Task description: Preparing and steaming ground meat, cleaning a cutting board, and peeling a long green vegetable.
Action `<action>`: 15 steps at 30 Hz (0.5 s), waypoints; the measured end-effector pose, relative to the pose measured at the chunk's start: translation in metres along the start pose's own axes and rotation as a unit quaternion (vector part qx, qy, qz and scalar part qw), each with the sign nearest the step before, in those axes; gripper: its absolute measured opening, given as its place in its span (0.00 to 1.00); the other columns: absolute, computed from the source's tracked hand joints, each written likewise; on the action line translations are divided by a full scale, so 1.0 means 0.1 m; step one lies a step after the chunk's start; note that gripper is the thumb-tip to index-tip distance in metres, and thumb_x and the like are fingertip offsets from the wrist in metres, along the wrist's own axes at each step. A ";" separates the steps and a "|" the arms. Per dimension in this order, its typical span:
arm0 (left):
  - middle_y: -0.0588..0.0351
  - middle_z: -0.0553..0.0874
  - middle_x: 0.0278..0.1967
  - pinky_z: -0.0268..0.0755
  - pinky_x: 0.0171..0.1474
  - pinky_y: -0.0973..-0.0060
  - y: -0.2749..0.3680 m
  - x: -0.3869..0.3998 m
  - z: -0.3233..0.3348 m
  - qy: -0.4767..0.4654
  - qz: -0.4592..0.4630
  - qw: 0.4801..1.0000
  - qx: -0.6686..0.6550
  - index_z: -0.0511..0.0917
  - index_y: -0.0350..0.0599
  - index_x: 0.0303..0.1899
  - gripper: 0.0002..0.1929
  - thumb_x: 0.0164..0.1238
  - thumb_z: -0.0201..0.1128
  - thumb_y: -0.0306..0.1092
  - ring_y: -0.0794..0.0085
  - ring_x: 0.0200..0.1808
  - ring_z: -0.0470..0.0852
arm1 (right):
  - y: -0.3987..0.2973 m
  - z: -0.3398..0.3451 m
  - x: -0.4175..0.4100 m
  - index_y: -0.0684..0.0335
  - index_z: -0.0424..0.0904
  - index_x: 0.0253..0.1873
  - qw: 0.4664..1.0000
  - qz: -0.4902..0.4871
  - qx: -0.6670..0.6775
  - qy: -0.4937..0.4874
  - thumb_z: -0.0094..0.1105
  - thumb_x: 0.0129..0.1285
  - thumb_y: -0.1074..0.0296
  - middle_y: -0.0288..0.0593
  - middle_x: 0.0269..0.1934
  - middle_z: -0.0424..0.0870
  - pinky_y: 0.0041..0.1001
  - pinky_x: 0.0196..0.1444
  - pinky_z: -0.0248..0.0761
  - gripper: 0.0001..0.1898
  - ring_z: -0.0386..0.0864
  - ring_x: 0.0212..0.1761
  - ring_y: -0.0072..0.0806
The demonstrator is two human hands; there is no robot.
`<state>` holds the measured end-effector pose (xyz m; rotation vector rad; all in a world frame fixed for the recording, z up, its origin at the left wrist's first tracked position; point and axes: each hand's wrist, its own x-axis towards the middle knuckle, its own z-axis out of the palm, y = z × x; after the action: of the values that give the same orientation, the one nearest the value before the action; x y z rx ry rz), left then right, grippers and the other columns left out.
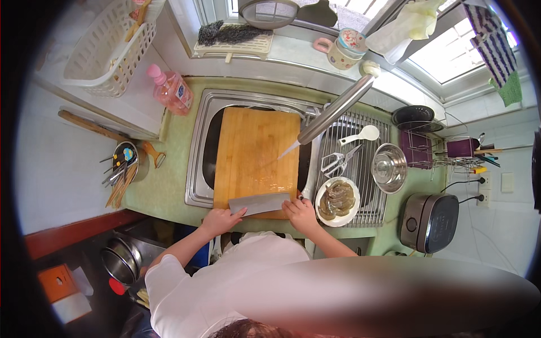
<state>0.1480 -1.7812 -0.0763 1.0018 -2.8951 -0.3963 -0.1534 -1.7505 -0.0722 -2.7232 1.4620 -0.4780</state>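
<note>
A bamboo cutting board lies across the stainless steel sink, its surface wet. Water runs onto it from a long metal faucet. A cleaver lies crosswise over the board's near end, its broad blade facing up. My left hand holds the blade's left end, thumb pressed on the metal and the other fingers mostly hidden. At the right end, my right hand is closed around the handle side, fingertips touching the blade; most of the handle is hidden.
Right of the sink, a roll-up drying rack carries a plate of raw shrimp, scissors, a white spoon and a steel bowl. A rice cooker stands further right. On the left are a soap bottle and a utensil holder.
</note>
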 end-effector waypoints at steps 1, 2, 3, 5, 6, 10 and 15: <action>0.59 0.71 0.14 0.68 0.17 0.69 0.00 -0.05 0.05 -0.001 -0.003 1.000 -0.001 0.71 0.59 0.56 0.22 0.58 0.59 0.46 0.68 0.14 0.75 | -0.01 0.06 0.01 0.63 0.78 0.40 1.000 -0.002 0.002 -0.001 0.52 0.46 0.69 0.34 0.39 0.77 0.27 0.41 0.62 0.14 0.71 0.38 0.24; 0.59 0.71 0.14 0.68 0.17 0.70 0.00 -0.09 0.10 0.003 -0.015 1.000 0.012 0.71 0.60 0.56 0.23 0.58 0.59 0.47 0.68 0.14 0.75 | -0.01 0.12 0.02 0.63 0.78 0.40 1.000 -0.010 0.003 0.003 0.52 0.46 0.69 0.34 0.40 0.77 0.27 0.40 0.62 0.14 0.71 0.37 0.24; 0.60 0.72 0.14 0.68 0.17 0.71 0.01 -0.10 0.10 0.007 -0.027 0.999 0.025 0.71 0.60 0.56 0.23 0.58 0.59 0.48 0.69 0.14 0.75 | -0.01 0.15 0.05 0.63 0.78 0.40 1.000 -0.018 0.004 0.008 0.52 0.46 0.69 0.34 0.40 0.78 0.27 0.40 0.62 0.14 0.71 0.36 0.24; 0.59 0.72 0.14 0.68 0.17 0.71 -0.05 -0.04 0.10 0.012 -0.044 0.998 0.032 0.70 0.60 0.57 0.23 0.58 0.58 0.48 0.68 0.14 0.75 | 0.08 0.22 0.18 0.63 0.78 0.40 1.000 -0.020 -0.003 0.000 0.52 0.46 0.69 0.34 0.40 0.78 0.27 0.39 0.62 0.14 0.71 0.36 0.24; 0.59 0.73 0.15 0.68 0.17 0.71 -0.10 0.01 0.09 0.018 -0.061 0.997 0.043 0.70 0.59 0.57 0.24 0.58 0.58 0.49 0.68 0.14 0.75 | 0.14 0.27 0.27 0.63 0.78 0.40 1.000 -0.022 -0.010 -0.005 0.52 0.46 0.69 0.34 0.40 0.78 0.27 0.39 0.62 0.14 0.71 0.37 0.24; 0.58 0.74 0.15 0.69 0.17 0.70 -0.42 0.33 0.10 0.022 -0.087 0.994 0.066 0.70 0.59 0.57 0.23 0.60 0.56 0.50 0.67 0.14 0.76 | 0.45 0.51 0.59 0.61 0.78 0.41 0.999 -0.003 -0.018 -0.028 0.53 0.48 0.70 0.33 0.42 0.78 0.29 0.42 0.62 0.13 0.72 0.40 0.25; 0.56 0.75 0.15 0.69 0.16 0.70 -0.74 0.68 0.14 0.033 -0.100 0.990 0.092 0.71 0.60 0.56 0.21 0.62 0.54 0.50 0.67 0.14 0.76 | 0.84 0.76 0.97 0.61 0.77 0.43 0.998 -0.020 -0.049 0.045 0.52 0.49 0.68 0.34 0.40 0.78 0.28 0.39 0.63 0.14 0.73 0.39 0.25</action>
<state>0.1369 -1.8753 -0.1111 1.3125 -2.8212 -0.1024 -0.1510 -1.8870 -0.1321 -2.8469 1.4902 -0.5518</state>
